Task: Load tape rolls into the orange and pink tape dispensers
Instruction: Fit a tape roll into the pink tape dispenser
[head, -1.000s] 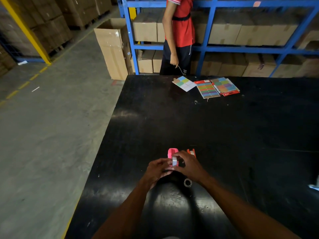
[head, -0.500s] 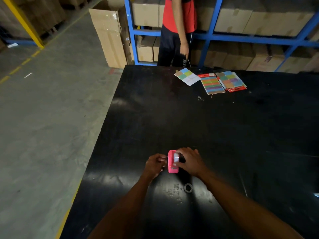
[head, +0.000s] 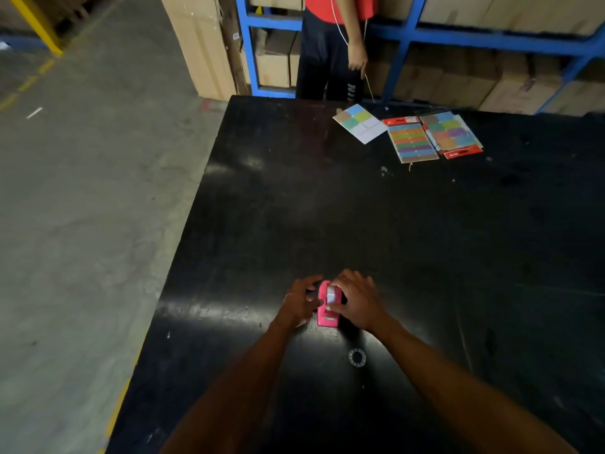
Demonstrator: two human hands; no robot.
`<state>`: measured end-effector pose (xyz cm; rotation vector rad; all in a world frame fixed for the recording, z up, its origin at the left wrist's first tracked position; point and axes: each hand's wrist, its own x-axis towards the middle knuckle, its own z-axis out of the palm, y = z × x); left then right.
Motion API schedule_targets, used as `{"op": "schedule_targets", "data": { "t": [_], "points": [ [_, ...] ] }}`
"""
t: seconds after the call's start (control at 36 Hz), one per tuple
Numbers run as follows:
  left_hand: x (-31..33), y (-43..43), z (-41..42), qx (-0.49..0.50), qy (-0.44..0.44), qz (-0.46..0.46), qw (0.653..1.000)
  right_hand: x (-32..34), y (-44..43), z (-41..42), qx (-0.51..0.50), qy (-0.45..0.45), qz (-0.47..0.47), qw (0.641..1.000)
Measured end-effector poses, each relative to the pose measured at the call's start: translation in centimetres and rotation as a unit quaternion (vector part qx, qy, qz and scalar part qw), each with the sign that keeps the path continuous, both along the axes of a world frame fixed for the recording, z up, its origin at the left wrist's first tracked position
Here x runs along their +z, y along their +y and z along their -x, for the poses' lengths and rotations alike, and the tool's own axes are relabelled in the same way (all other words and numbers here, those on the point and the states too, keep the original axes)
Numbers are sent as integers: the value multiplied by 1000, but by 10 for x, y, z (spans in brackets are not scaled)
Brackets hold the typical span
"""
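A pink tape dispenser [head: 327,317] stands on the black table [head: 425,240] between my hands, its cutter end toward me. A white tape roll [head: 331,294] sits in its top slot. My right hand [head: 358,301] covers the dispenser's right side, with fingertips on the roll. My left hand [head: 299,303] rests against its left side, fingers curled toward it. A second clear tape roll [head: 357,358] lies flat on the table nearer to me. The orange dispenser is hidden, probably behind my right hand.
Colourful sticky-note packs [head: 432,137] and a colour card [head: 360,123] lie at the table's far edge. A person [head: 330,50] stands behind it before blue shelving [head: 474,37] full of cardboard boxes. The table's left edge drops to concrete floor [head: 82,224].
The white roll, held above the dispenser a second ago, now sits in the pink dispenser's slot. My right hand has closed over it, hiding the orange dispenser. The camera tilted down.
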<state>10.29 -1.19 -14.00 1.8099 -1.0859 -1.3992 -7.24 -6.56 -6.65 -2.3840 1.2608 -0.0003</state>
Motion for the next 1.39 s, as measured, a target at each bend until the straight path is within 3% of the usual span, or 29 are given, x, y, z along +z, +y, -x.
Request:
{"op": "schedule_targets", "data": {
  "t": [0.19,0.31,0.64,0.97,1.39],
  "points": [
    [-32,-3,2,7,54,-15,998,1,2,-2,1,24,6,1000],
    [26,0,8,3,59,-4,998,0,3,-2,1,32,1,999],
    [37,-5,3,-29,77,-25,996,6,1,-6,13,63,-3,998],
    [43,-7,4,-10,107,-46,993,14,-9,1,24,6,-42,999],
    [47,-4,5,-18,58,-29,998,21,0,-1,50,10,21,998]
  ]
}}
